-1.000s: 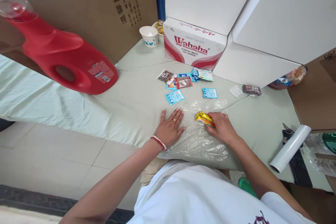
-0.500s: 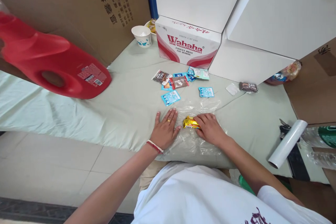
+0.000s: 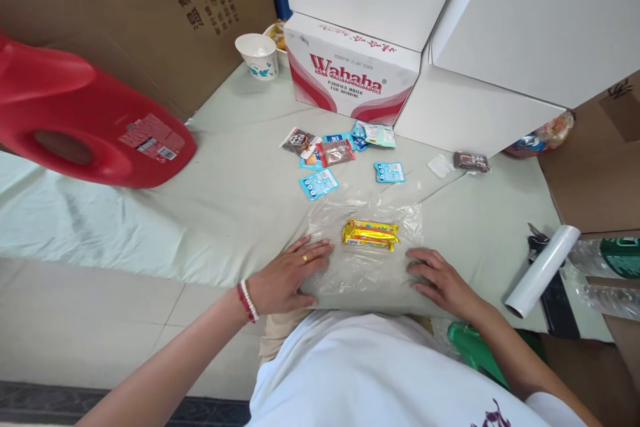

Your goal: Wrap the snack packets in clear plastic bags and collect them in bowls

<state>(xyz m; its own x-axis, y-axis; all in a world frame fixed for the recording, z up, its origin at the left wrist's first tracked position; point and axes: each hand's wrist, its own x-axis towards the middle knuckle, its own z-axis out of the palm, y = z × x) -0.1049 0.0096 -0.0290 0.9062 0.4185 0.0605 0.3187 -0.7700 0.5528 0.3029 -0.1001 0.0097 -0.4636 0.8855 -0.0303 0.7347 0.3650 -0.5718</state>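
A gold and yellow snack packet [image 3: 371,233] lies on a sheet of clear plastic film [image 3: 365,260] spread over the pale green cloth at the table's near edge. My left hand [image 3: 285,277] rests flat on the film's left edge, fingers stretched out, a ring on one finger. My right hand [image 3: 440,280] lies flat on the film's right edge, just below and right of the packet. Neither hand holds anything.
Several small snack sachets [image 3: 335,153] lie scattered behind the film. A Wahaha carton [image 3: 350,77] and white boxes [image 3: 500,33] stand at the back, a paper cup [image 3: 257,55] to their left. A red jug [image 3: 85,127] lies left. A film roll [image 3: 543,271] lies right.
My right hand let go of the gold packet, which now lies on the film. Both hands slid back toward me to the film's near corners.
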